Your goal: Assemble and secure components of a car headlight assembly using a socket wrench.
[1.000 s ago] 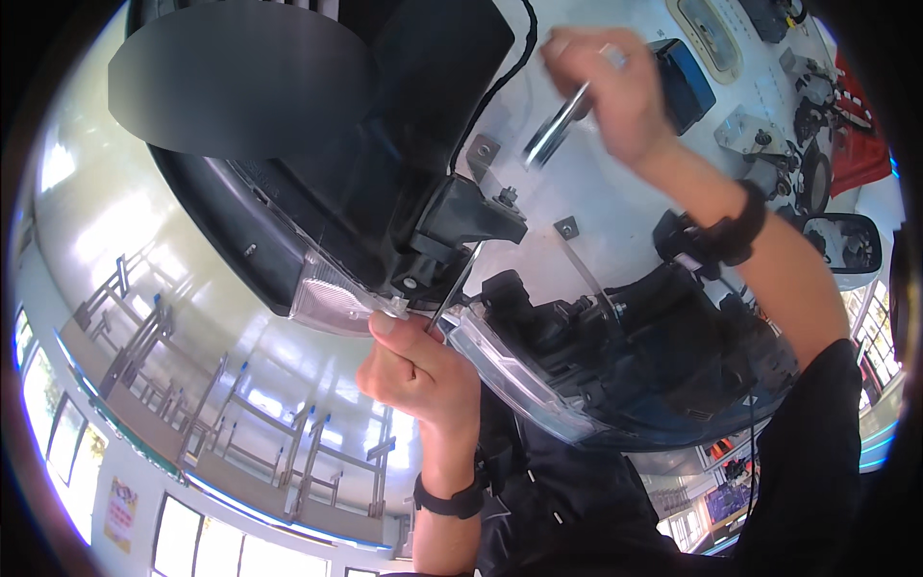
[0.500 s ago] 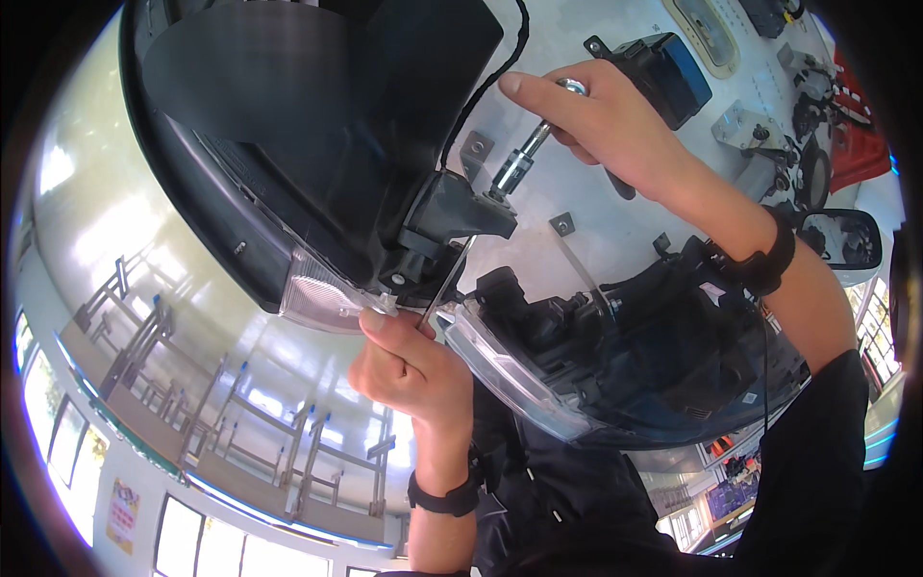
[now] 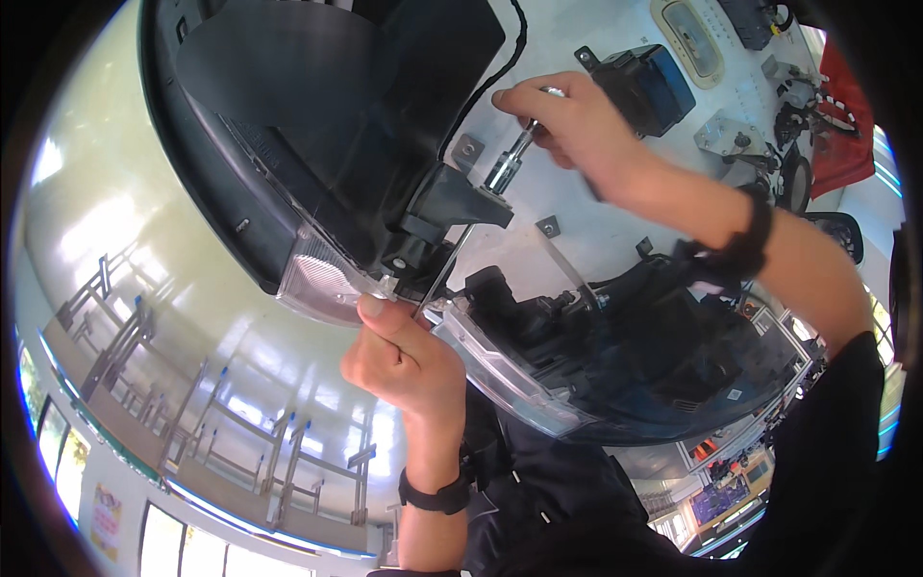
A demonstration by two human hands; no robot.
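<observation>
My right hand is closed round a ratchet wrench, whose chrome socket points down onto a black plastic bracket. Much of the ratchet handle is hidden in my palm. Lower down, my left hand pinches a slim metal rod-like tool between thumb and bent fingers. It slants up to the underside of the bracket; its tip is hidden there. Beside my left thumb is a clear ribbed lamp, and a large headlight with a black housing lies to the right of this hand.
Large black plastic panels fill the upper left. Behind the bracket is a pale metal panel with small brackets, a blue-black box and an oval lamp. A black cable runs past my right hand. Metal racks stand below left.
My right hand and the ratchet handle have shifted a little down and left, the socket staying at the bracket. My left hand keeps its pinch. The whole view has shifted slightly.
</observation>
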